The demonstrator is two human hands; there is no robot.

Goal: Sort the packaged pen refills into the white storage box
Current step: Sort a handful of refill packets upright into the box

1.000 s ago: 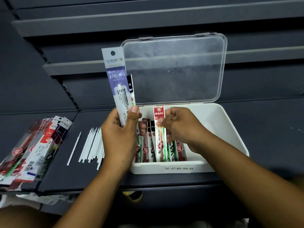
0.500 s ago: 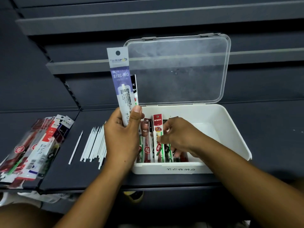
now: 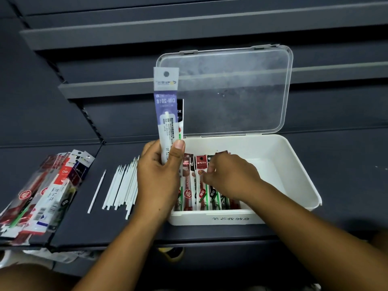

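Hands are seen apart, each busy with its own packet. By the left hand (image 3: 157,177) a purple-and-white refill pack (image 3: 167,114) is gripped at its lower end, thumb pressed across the front, and is held upright so that its hang-hole tab points to twelve o'clock. A second pack (image 3: 181,114) (only a narrow black-and-white strip of it shows) is held just behind the first, on its three o'clock side.

The right hand (image 3: 228,177) is lowered into the white storage box (image 3: 294,164), its fingertips curled against a red-topped pack (image 3: 201,164); whether that pack is pinched or merely touched cannot be told. A row of refill packs (image 3: 188,185) is laid side by side in the nine o'clock part of the box, tabs toward twelve o'clock, while the three o'clock part is shown bare and white. The clear lid (image 3: 231,91) is stood open at the box's twelve o'clock edge.

At nine o'clock from the box, loose white refills (image 3: 123,185) are spread on the dark shelf (image 3: 346,164), partly covered by the left wrist. A single white refill (image 3: 97,190) is laid apart from them, farther toward nine o'clock, and beyond it a pile of refill packs (image 3: 42,192) is fanned out at the shelf's edge.
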